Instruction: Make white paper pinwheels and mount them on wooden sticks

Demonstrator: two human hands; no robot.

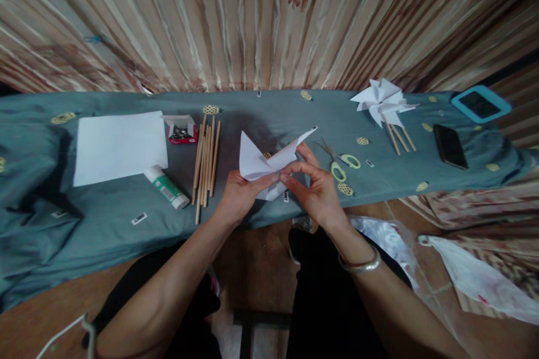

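Note:
A folded white paper pinwheel point(269, 167) is held over the front part of the cloth-covered table, its pointed blades standing up. My left hand point(239, 193) grips its left side, with the thumb pressed toward the middle. My right hand point(314, 185) pinches near the centre, thumb and index finger close to the left thumb, while other fingers sit behind the paper. Whether a small pin is between the fingertips I cannot make out. Left of my hands lie several wooden sticks point(207, 160). Green-handled scissors point(341, 161) rest open to the right.
A stack of white paper point(121, 148), a glue stick point(167, 188) and a red box of metal pins point(182, 130) lie at left. Finished pinwheels point(381, 102) on sticks, a black phone point(450, 147) and a blue-framed device point(480, 104) are at right. Plastic bags point(475, 275) lie on the floor.

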